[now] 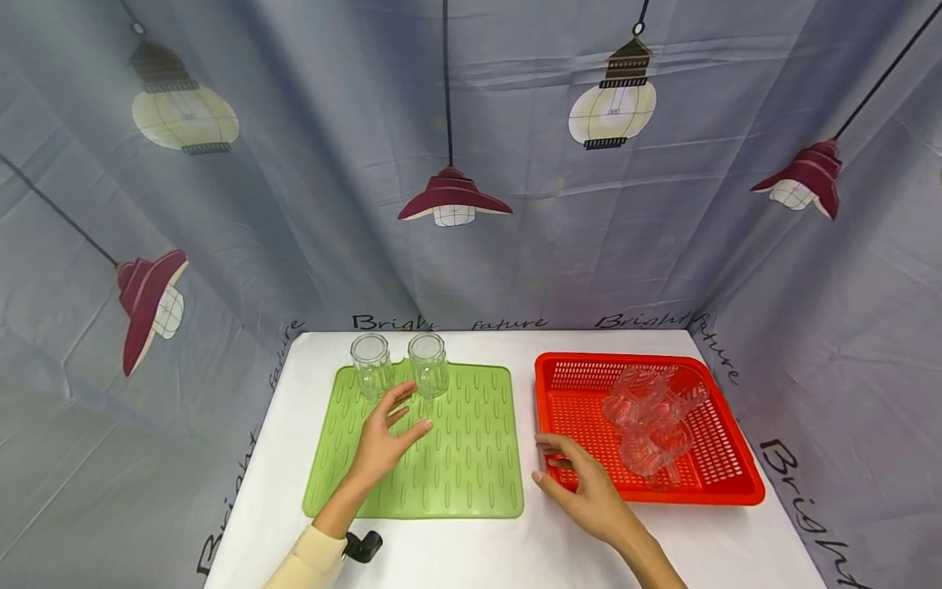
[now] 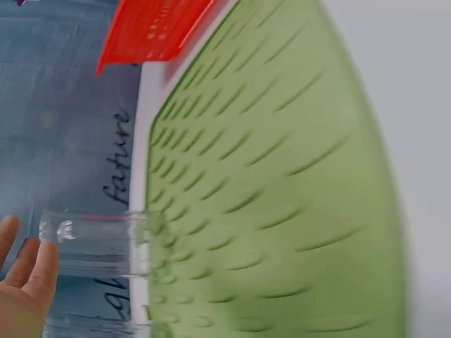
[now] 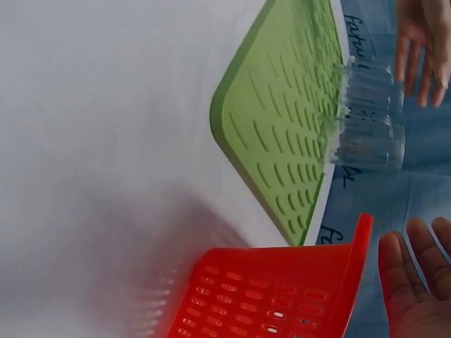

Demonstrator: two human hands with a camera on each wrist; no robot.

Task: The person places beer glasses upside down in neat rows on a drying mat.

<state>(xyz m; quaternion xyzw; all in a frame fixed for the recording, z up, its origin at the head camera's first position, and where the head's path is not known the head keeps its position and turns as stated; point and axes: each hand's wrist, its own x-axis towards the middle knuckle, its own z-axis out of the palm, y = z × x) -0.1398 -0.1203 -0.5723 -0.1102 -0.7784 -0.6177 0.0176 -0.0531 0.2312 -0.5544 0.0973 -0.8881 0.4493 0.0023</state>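
Observation:
Two clear glass mugs stand side by side at the far left part of a green ribbed mat. My left hand hovers over the mat just in front of the mugs, fingers spread and holding nothing; its fingertips overlap the right mug's lower part in the head view. By the left side of a red plastic basket is my right hand, palm turned inward, with loosely bent fingers and nothing in them. Several clear glass mugs lie bunched together in the basket's right half.
Mat and basket sit next to each other on a white table, with a narrow strip of tabletop between them. A grey-blue curtain printed with lamps and lettering encloses the back and both sides. The basket's raised rim surrounds its mugs.

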